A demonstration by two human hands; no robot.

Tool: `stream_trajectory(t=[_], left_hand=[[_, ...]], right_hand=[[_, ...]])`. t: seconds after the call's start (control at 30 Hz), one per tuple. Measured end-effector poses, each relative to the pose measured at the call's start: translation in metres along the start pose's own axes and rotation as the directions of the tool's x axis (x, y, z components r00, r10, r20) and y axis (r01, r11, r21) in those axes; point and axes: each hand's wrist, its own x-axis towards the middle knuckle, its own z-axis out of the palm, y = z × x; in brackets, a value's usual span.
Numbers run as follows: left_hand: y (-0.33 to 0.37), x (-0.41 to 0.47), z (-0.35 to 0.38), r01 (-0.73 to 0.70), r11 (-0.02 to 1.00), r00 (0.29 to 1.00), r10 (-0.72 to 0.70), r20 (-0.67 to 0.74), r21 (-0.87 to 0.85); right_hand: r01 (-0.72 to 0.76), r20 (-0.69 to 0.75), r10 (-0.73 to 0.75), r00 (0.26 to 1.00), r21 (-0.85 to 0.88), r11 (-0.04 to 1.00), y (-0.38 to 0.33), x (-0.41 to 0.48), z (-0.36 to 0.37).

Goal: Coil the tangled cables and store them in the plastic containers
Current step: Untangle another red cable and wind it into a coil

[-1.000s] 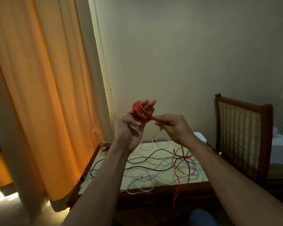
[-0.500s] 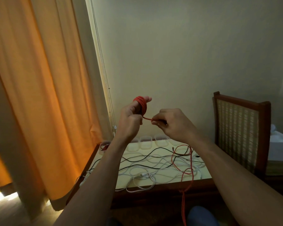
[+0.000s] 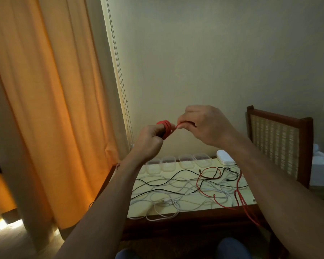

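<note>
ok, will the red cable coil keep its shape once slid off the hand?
Probably not: the red cable coil is thin turns wound on the left hand, likely to spring loose. Its red tail droops over the table edge, so floppy, light.

Both arms up out front; left hand (image 3: 149, 141) fisted round the red cable coil (image 3: 166, 127), right hand (image 3: 204, 126) just beside it, pinching its loose strand

Clear plastic containers (image 3: 168, 163), dark wooden table (image 3: 176, 220), cane-backed wooden chair (image 3: 275, 146), matt cloth curtain (image 3: 51, 101)
</note>
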Motion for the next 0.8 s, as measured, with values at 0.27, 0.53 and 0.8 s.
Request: stream_trajectory(t=[0.27, 0.53, 0.8], left_hand=[[-0.005, -0.001, -0.002, -0.001, 1.0, 0.989, 0.004, 0.148, -0.026], [0.013, -0.012, -0.002, 0.021, 0.992, 0.954, 0.018, 0.301, -0.124], [0.028, -0.016, -0.013, -0.013, 0.871, 0.925, 0.197, 0.324, -0.491]], right_hand=[[0.077, -0.079, -0.081, 0.994, -0.05, 0.996, 0.003, 0.009, -0.01], [0.037, -0.14, -0.032, 0.99, 0.039, 0.999, 0.007, 0.019, -0.002], [-0.189, -0.036, 0.221, 0.975, 0.4, 0.897, 0.015, 0.013, 0.009]])
